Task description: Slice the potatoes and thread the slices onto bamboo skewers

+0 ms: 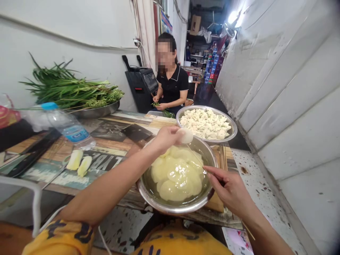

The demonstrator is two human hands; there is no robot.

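My L hand [170,137]: pinching 1 pale slice [187,136] over far rim of bowl [174,209]; could slip if wet. My R hand [231,189]: holding thin stick [196,157]; stray tip cd prick L.

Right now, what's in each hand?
Left hand: closed, holding pale round vegetable slice.
Right hand: closed, holding thin tan wooden skewer.

Glaring lamp [233,17] at upper right, dim back room [204,37], white glints on wet slices [179,182], stretched edges
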